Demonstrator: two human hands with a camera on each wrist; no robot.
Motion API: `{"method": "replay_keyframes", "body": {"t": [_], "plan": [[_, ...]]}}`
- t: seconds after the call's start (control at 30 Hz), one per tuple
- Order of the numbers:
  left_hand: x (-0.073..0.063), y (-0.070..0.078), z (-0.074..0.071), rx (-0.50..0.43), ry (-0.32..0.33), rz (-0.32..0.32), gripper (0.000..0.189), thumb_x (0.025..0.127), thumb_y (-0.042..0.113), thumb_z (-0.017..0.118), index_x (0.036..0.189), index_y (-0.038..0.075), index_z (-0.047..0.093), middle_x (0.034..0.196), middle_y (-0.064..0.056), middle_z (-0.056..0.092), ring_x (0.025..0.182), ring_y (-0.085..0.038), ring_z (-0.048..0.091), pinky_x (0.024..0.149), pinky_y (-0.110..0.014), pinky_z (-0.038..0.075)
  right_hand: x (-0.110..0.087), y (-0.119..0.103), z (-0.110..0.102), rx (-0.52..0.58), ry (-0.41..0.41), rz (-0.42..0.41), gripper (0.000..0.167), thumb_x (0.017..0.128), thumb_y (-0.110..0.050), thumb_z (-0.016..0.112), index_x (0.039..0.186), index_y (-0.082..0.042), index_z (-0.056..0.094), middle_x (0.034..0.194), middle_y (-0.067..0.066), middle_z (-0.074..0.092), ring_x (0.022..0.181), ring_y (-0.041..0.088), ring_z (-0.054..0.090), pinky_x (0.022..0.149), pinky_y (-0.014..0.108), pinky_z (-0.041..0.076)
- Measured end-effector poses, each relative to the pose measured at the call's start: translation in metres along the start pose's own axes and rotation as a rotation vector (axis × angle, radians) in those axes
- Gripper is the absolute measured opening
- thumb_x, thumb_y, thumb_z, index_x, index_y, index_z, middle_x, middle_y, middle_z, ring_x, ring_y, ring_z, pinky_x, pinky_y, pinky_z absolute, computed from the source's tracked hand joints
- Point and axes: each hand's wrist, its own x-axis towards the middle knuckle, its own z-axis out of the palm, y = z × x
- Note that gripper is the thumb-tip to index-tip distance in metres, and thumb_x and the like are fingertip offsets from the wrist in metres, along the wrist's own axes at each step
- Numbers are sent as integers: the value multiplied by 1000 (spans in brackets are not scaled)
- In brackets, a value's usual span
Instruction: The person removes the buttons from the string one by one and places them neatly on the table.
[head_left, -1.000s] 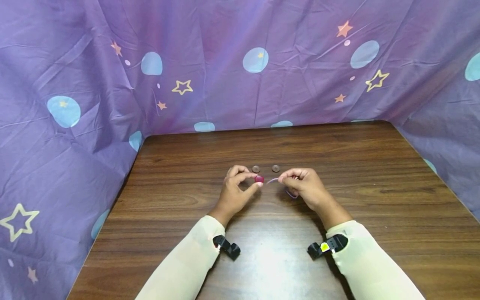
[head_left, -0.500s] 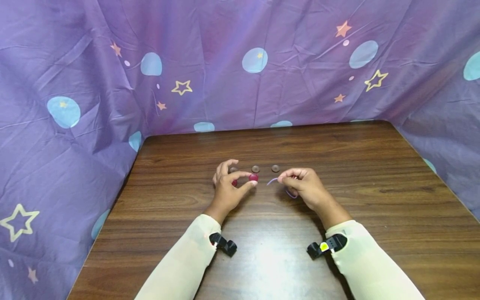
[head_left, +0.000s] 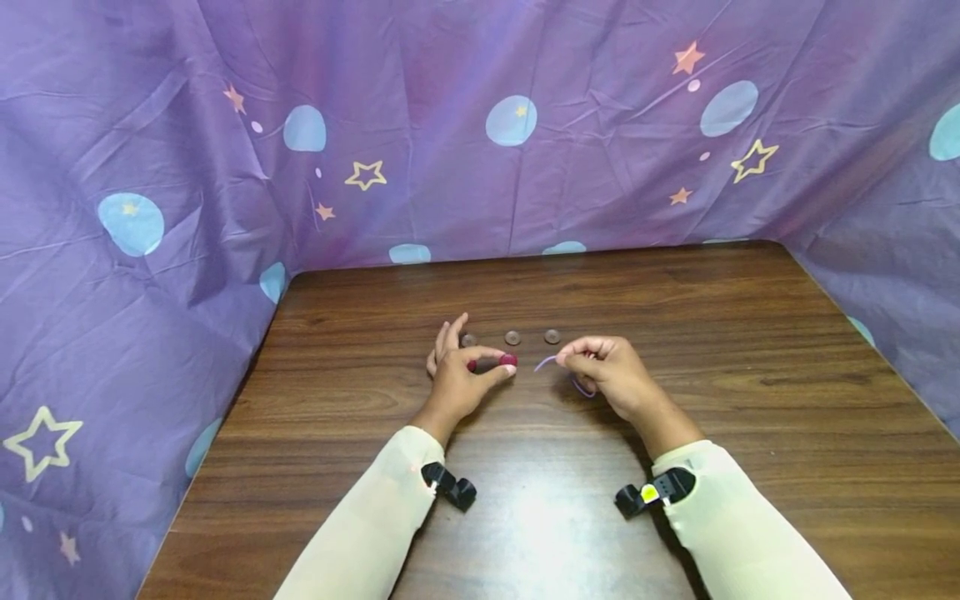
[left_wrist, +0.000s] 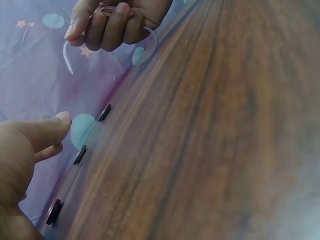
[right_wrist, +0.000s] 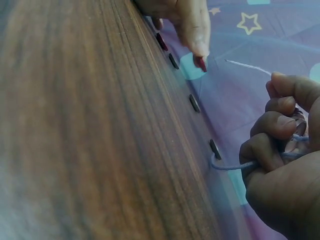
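Observation:
Between thumb and index finger, my left hand [head_left: 459,383] pinches a red button [head_left: 508,360], its other fingers spread. My right hand [head_left: 613,377] pinches a thin lilac cord [head_left: 545,362]; the short free end points toward the red button, with a gap between them. More of the cord loops below the curled right fingers, as the right wrist view shows. Partly hidden in that palm are small brown round-edged pieces [right_wrist: 299,120]. A second red button [head_left: 471,365] lies on the table, mostly covered by the left hand.
Three brown buttons lie in a row on the wooden table [head_left: 345,467] just beyond the hands: a left one [head_left: 468,340], a middle one [head_left: 512,337] and a right one [head_left: 552,337]. A purple curtain [head_left: 450,192] with stars hangs around the table's back and sides.
My left hand has moved slightly left with the red button, uncovering the left brown button and part of the other red one. The held button now shows more edge-on. The right hand stays put.

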Motion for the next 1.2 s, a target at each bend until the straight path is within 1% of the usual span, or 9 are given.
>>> {"method": "replay_keyframes", "body": {"t": [0.1,0.2,0.4,0.63,0.87,1.03,1.2], "plan": [[1,-1,1,3,-7,-17,23,84,33,95,100,17,88,178,-13,33,168,-48,13,127,-77,2,0,1,0,3,-5,5,22,98,3,70,88,-15,79,59,-6,53,50,9,42,49,25,38],[2,-1,2,6,-7,-13,24,83,33,96,97,16,88,177,-14,35,167,-51,15,126,-78,2,-1,1,0,1,-17,8,21,99,2,70,88,-14,78,58,-6,52,50,8,42,49,26,37],[4,-2,8,15,1,-18,21,83,34,95,95,18,88,176,-15,37,166,-53,14,124,-79,2,-2,2,-1,0,-15,13,20,100,2,69,89,-13,77,59,-6,52,50,8,41,49,26,37],[9,1,12,110,-9,-64,25,82,38,95,96,20,88,176,-11,39,167,-49,15,124,-78,5,0,2,-1,6,-19,18,23,101,2,66,89,-15,76,60,-6,53,51,9,42,49,25,38],[10,5,12,162,-18,-94,24,84,40,94,99,23,89,176,-7,41,166,-46,20,125,-75,8,0,2,0,6,-13,24,23,101,3,65,89,-13,76,60,-6,54,51,8,42,49,24,38],[11,6,14,188,-21,-96,24,85,42,93,100,24,90,174,-7,42,165,-45,22,125,-74,10,1,2,0,8,-7,36,24,101,3,64,89,-13,76,61,-6,55,52,8,43,50,23,38],[12,6,15,199,-35,-89,23,86,41,93,102,25,90,174,-6,43,166,-43,21,126,-73,9,1,2,-2,26,-1,37,19,101,4,63,92,-7,76,63,-7,57,53,7,45,51,22,38]]}}
